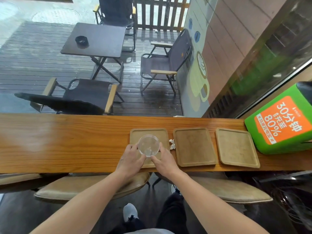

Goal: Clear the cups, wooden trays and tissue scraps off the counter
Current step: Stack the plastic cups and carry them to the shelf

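Between your fingers, the cup [148,145] stood on a tray [135,135]; your left hand [130,158] and right hand [164,160] pinched its sides, so a straight upward lift seemed best.

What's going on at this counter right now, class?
A person stands at a wooden counter, both hands around a clear cup on the leftmost of three wooden trays. The left hand and right hand grip its sides. Two tissue scraps lie between the first two trays. Nothing looks cleared yet.
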The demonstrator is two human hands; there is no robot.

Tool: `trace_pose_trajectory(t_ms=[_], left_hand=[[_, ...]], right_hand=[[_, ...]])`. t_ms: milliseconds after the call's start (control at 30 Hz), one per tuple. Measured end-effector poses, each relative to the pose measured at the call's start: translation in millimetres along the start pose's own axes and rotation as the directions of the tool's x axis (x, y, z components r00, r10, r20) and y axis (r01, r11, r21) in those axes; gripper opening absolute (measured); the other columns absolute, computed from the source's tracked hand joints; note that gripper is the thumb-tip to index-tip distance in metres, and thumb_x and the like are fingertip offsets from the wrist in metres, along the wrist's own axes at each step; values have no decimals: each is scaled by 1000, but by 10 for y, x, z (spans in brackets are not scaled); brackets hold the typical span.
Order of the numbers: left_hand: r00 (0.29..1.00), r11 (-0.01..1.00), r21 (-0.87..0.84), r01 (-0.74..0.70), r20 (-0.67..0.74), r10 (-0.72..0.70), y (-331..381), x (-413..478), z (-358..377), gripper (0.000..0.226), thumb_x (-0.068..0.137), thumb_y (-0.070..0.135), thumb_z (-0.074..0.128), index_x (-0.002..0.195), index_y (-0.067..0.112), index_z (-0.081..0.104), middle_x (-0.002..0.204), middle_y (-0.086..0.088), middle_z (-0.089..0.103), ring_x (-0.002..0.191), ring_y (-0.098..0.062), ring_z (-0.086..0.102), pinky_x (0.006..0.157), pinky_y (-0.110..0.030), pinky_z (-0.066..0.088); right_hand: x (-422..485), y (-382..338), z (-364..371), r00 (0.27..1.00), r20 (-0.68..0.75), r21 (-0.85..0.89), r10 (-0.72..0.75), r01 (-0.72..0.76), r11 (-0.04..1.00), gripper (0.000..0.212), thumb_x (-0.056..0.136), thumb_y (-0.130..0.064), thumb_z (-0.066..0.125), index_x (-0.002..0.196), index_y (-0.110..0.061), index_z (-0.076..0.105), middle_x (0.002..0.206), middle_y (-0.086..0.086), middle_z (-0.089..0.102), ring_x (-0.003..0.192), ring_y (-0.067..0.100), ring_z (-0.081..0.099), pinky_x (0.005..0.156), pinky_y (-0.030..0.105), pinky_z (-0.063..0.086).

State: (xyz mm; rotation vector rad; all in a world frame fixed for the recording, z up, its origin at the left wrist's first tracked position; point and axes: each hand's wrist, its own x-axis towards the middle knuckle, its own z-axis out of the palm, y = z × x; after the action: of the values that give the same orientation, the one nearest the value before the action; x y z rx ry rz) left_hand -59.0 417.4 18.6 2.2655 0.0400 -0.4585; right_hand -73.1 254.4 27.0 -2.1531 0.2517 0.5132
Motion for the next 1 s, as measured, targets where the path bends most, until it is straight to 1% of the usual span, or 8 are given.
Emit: trace_pose_trajectory(t_ms=[200, 333, 433, 500, 667, 767, 833, 1000], left_hand=[[999, 998, -51, 27, 39, -25, -66, 43, 39, 55, 81, 51, 59, 132, 35, 47, 113, 10, 49, 79, -9, 51, 83, -35, 49], [998, 997, -62, 54, 36, -52, -114, 116, 75, 64, 73, 43, 71, 132, 30, 49, 117, 4, 54, 93, -15, 53, 90, -38, 48], [995, 988, -122, 96, 7, -96, -106, 198, 145, 63, 66, 39, 72, 126, 29, 54, 119, 2, 60, 111, -18, 55, 97, -42, 47], [991, 978, -166, 126, -18, -131, -100, 242, 191, 63, 67, 30, 77, 127, 27, 55, 120, 2, 62, 113, -19, 56, 98, -43, 47], [972, 948, -234, 214, -45, -231, -125, 357, 308, 65, 70, 22, 86, 125, 34, 54, 117, 13, 63, 109, -14, 59, 93, -33, 48], [960, 927, -284, 244, -62, -272, -139, 415, 372, 66, 70, 19, 86, 122, 43, 53, 111, 21, 58, 109, -6, 53, 85, -21, 41], [958, 918, -309, 248, -61, -280, -152, 460, 404, 68, 71, 15, 84, 126, 41, 54, 112, 20, 58, 110, -6, 53, 80, -15, 40], [964, 915, -316, 251, -7, -267, -140, 475, 376, 69, 71, 20, 85, 130, 37, 54, 112, 3, 68, 102, -18, 63, 81, -29, 50]], right_hand=[[52, 51, -49, 999, 44, 28, 17, -18, 999, 77, 93, -37, 64, 156, -16, 25, 154, 6, 40, 143, 20, 34, 117, 43, 31], [92, 107, -103, 997, 82, 41, 5, -9, 999, 76, 88, -35, 71, 153, -23, 32, 150, 1, 44, 140, 18, 38, 115, 43, 33], [169, 164, -125, 995, 97, 77, -37, 29, 997, 69, 83, -28, 75, 143, -30, 42, 140, -3, 52, 131, 14, 45, 109, 33, 36], [234, 188, -128, 993, 115, 96, -36, 25, 995, 72, 82, -26, 77, 144, -32, 41, 140, -5, 51, 130, 12, 44, 105, 29, 34], [500, 234, -99, 987, 142, 158, -78, 55, 986, 74, 76, -34, 84, 141, -31, 47, 135, -11, 57, 124, 6, 50, 103, 29, 40], [647, 272, -90, 975, 192, 142, -108, 82, 987, 71, 74, -37, 85, 136, -32, 50, 126, -18, 57, 112, -6, 51, 89, 10, 37], [723, 285, -110, 969, 204, 129, -139, 114, 985, 69, 74, -38, 85, 135, -29, 53, 125, -18, 58, 108, -10, 51, 85, 5, 35], [719, 237, -196, 979, 179, 84, -98, 84, 993, 76, 71, -42, 86, 138, -30, 51, 136, -9, 56, 123, 8, 49, 100, 28, 39]])
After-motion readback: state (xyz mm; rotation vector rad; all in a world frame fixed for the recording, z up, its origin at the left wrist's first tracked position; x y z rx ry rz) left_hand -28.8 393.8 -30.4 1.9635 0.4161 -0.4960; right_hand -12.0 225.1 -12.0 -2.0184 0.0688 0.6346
